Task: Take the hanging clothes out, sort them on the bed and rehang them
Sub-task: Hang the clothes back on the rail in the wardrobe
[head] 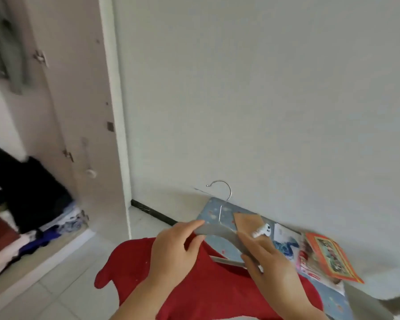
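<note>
— Behind everything, what do you see?
— Plain white wall [263, 88] fills most of the view, with pale floor tiles [62, 285] below and an open beige wooden wardrobe [74, 112] at the left. Grey clothing [7, 54] hangs at its top, and folded dark, white and blue clothes [32, 204] are piled on its lower shelf.
— And the bed?
— Only a blue patterned bed sheet [219, 244] shows along the wall at lower right, with a red knitted garment [206, 292] spread over its near part.
— Where is the hanger?
— A grey plastic hanger with a silver wire hook [222, 232] is held just above the red garment, hook pointing up toward the wall.
— The hands?
— The left hand [173, 257] is closed around the hanger's left end; the right hand [270, 266] grips its right arm and lower bar.
— Anything smaller?
— An orange-bordered printed card [330, 257] and a small white plug [263, 230] lie on the sheet beside the right hand.
</note>
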Motion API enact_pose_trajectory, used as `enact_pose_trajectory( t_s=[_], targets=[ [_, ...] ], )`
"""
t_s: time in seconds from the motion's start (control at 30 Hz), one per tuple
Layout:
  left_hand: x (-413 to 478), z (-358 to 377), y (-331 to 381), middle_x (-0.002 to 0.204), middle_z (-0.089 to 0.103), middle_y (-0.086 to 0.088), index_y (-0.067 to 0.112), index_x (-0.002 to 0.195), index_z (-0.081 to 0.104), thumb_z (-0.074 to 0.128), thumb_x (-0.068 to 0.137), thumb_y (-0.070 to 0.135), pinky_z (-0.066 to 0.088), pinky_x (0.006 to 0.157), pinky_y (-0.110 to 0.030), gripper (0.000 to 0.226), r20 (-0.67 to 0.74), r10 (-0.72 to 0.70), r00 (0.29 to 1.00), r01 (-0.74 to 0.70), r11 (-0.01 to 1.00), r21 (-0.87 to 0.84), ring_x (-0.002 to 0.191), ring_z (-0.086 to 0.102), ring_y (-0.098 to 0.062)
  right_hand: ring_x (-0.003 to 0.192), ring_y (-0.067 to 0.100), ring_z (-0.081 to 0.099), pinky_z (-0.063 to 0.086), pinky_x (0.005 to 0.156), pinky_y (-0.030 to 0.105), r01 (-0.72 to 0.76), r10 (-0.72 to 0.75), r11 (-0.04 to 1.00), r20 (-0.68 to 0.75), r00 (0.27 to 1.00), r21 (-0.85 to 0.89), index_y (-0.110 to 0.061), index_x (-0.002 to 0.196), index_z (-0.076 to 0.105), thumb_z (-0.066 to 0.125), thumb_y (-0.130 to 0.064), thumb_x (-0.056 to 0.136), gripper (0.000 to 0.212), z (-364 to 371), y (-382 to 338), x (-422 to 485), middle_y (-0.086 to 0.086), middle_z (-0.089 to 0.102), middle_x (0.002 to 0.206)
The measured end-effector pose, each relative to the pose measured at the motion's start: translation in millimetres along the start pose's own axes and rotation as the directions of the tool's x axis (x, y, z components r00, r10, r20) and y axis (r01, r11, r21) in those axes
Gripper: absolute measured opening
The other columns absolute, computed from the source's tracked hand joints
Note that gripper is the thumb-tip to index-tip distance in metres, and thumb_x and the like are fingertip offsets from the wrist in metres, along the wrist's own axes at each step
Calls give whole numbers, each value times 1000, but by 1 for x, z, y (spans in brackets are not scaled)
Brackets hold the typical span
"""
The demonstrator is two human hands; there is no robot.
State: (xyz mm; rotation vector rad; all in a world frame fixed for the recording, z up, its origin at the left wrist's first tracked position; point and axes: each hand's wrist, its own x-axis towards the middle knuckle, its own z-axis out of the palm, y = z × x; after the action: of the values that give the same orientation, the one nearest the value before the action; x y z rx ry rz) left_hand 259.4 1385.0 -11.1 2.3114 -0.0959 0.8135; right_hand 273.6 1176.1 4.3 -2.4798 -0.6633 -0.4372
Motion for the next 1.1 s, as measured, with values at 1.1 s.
enact_pose_trajectory(
  t_s=[1.1],
  targets=[
    [267, -373, -387, 125, 49, 14, 32, 134, 44, 53, 91, 25, 22, 91, -6, 45, -505, -77, 860, 358, 796, 488, 111, 41, 4, 62, 10, 53, 45, 53, 26, 682, -659, 676, -186, 729, 279, -18, 119, 63, 69, -5, 79, 42, 269, -382, 523, -3, 62, 86]
  ],
)
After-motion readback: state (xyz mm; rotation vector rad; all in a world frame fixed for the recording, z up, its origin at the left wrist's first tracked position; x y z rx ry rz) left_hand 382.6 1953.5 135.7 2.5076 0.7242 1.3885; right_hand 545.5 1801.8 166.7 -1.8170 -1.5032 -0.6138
